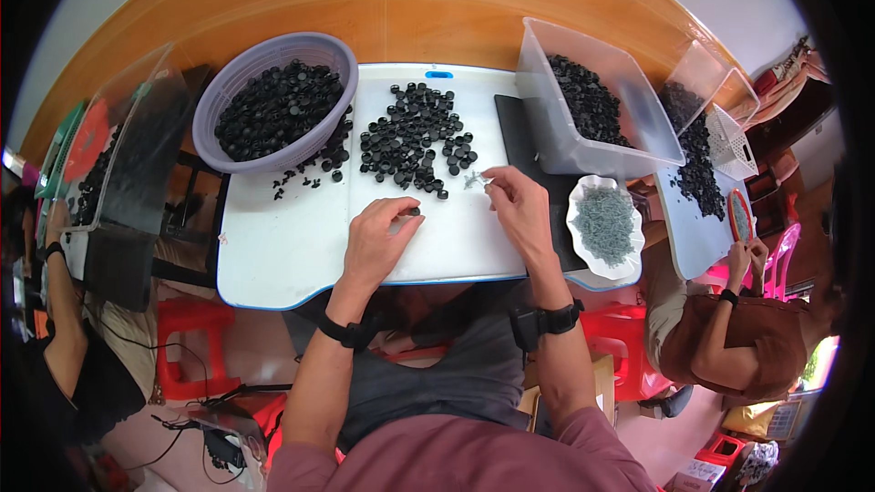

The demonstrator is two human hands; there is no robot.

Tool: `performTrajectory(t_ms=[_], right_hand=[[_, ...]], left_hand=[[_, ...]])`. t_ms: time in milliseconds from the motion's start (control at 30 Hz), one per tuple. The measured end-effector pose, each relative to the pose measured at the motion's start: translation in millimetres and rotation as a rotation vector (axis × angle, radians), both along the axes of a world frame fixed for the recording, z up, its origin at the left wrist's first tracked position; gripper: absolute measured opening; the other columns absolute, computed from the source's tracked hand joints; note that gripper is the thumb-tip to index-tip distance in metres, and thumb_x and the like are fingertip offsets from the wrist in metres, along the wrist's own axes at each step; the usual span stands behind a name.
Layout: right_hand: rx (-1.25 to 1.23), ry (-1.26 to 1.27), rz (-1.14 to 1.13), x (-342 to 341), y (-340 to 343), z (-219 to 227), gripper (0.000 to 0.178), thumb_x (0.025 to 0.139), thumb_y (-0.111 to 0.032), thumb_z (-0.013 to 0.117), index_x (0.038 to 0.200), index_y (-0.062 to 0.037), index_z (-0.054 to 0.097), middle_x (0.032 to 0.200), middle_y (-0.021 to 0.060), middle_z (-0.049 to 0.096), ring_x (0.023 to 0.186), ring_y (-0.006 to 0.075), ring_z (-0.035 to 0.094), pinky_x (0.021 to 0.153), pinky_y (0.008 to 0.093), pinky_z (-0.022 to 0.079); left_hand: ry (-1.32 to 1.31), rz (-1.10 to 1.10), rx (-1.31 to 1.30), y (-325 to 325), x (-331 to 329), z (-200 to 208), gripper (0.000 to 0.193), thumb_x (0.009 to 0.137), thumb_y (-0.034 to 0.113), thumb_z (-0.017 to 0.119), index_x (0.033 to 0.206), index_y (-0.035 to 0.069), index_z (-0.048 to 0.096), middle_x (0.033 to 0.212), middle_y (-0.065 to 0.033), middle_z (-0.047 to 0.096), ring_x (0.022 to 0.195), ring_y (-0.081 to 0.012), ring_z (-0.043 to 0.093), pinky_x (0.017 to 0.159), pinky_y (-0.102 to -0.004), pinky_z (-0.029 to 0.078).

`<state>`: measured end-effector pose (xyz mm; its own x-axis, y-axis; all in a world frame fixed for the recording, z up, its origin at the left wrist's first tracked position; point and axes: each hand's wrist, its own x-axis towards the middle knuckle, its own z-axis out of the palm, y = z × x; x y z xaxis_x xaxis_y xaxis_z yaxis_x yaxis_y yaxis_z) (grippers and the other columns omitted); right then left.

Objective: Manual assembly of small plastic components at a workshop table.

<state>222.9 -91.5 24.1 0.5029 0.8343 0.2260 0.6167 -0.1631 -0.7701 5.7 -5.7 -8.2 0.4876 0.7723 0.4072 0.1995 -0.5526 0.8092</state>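
Observation:
My left hand [375, 235] pinches a small round black cap [415, 211] between thumb and fingertips, just over the white table. To its right, my right hand [519, 211] has its thumb and forefinger closed together; what they hold, if anything, is too small to make out. Beside those fingertips lie a few tiny grey-green pieces [473, 180]. Beyond both hands spreads a loose pile of black caps [415, 132] on the white tabletop [283, 255]. Close to my right wrist stands a white scalloped dish [584, 251] filled with grey-green small parts [605, 221].
A purple-grey basket [211, 141] of black caps stands at the back left, with small black pieces [305, 173] beside it. At the back right, a clear plastic bin [602, 157] holds small black parts on a dark mat [515, 128]. Co-workers sit on both sides.

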Motion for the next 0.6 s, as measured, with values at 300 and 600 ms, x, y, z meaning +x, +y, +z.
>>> performTrajectory(t_ms=[300, 600], right_hand=[[0.213, 0.437, 0.127, -67, 10, -30, 0.010, 0.087, -0.004, 0.074, 0.097, -0.0006, 0.075, 0.080, 0.0057, 0.073, 0.066, 0.0101, 0.067, 0.058, 0.0242, 0.050], [0.236, 0.256, 0.121, -74, 13, -24, 0.009, 0.085, -0.006, 0.076, 0.092, -0.0018, 0.074, 0.084, 0.0079, 0.073, 0.063, 0.0134, 0.065, 0.057, 0.0271, 0.050]], left_hand=[[0.054, -0.014, 0.045, 0, 1, 0, 0.022, 0.080, 0.004, 0.079, 0.101, 0.001, 0.074, 0.089, -0.0104, 0.071, 0.079, -0.0207, 0.070, 0.071, -0.0311, 0.057], [0.055, -0.003, 0.074, 1, 1, -3, 0.023, 0.078, 0.005, 0.081, 0.100, 0.002, 0.075, 0.085, -0.0101, 0.071, 0.075, -0.0205, 0.070, 0.069, -0.0306, 0.057]])
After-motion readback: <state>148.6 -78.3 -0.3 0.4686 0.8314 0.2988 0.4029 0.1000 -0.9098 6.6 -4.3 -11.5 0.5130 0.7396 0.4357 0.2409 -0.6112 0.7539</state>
